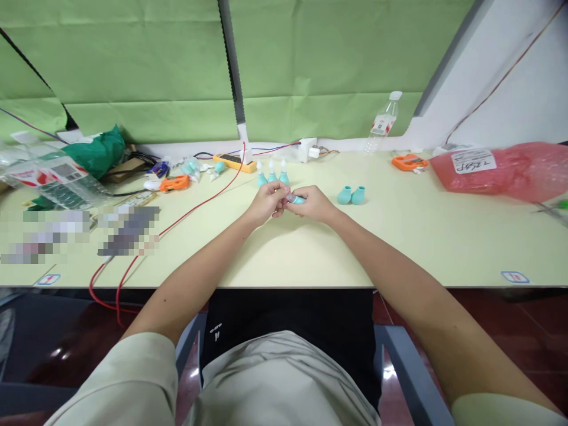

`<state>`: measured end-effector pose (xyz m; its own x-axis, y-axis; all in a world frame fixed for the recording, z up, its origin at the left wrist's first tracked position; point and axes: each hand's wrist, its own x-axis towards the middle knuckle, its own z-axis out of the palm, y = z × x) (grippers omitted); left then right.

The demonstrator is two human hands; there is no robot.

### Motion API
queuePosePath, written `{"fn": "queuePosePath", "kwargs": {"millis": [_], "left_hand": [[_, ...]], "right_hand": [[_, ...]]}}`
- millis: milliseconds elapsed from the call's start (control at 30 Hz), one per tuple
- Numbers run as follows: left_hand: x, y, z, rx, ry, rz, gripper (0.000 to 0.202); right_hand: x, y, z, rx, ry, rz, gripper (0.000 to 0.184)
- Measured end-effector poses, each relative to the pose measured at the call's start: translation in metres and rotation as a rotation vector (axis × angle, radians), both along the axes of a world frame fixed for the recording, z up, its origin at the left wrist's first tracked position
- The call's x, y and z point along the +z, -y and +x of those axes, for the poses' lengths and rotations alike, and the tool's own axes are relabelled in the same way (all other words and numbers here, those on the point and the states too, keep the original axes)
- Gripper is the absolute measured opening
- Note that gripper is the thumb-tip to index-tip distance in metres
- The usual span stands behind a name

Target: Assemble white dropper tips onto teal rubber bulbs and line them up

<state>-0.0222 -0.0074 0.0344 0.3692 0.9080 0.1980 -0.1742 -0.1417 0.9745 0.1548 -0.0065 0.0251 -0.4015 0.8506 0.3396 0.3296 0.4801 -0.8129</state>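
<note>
- Pale, soft cloth of the person's top and sleeves fills the near edge, with a dark chair seat between the forearms.
- Both bare forearms reach out over the smooth, cream table point(399, 236) and meet at its middle.
- The left hand point(265, 202) and right hand point(314, 205) are drawn together, fingers of each pinched on a small teal piece point(296, 199). The piece is a short cylinder with a silvery, round end facing the left hand.
- It is held just above the tabletop, between the two hands.
- Just beyond the hands stand three teal bottles point(271, 173), upright, with white pointed tips.
- Just right of the right hand sit two teal caps point(351, 194), rounded and side by side.
- A thin red wire point(177, 222) curves across the left of the table and loops over its near edge.
- At far right lies a crinkled pink plastic bag point(510, 168). A clear water bottle point(384, 121) stands against the back wall.
</note>
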Motion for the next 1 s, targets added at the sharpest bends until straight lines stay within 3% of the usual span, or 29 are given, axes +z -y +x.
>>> {"fn": "queuePosePath", "kwargs": {"millis": [267,400,600,767,1000], "left_hand": [[0.001,0.002,0.001,-0.009,-0.033,-0.016,0.034],[0.007,0.002,0.0,0.055,0.016,-0.091,0.023],[0.019,-0.004,-0.011,0.106,0.093,-0.066,0.022],[0.011,-0.017,-0.016,0.134,0.189,-0.062,0.034],[-0.006,-0.044,-0.033,0.322,0.156,-0.06,0.036]], "right_hand": [[0.002,0.0,0.002,0.009,0.019,0.022,0.023],[0.005,-0.001,0.003,0.029,0.009,0.121,0.022],[0.009,-0.001,0.005,-0.082,-0.009,0.169,0.022],[0.008,-0.007,0.012,-0.176,-0.014,0.185,0.021],[0.012,-0.012,0.019,-0.362,-0.035,0.176,0.02]]}}
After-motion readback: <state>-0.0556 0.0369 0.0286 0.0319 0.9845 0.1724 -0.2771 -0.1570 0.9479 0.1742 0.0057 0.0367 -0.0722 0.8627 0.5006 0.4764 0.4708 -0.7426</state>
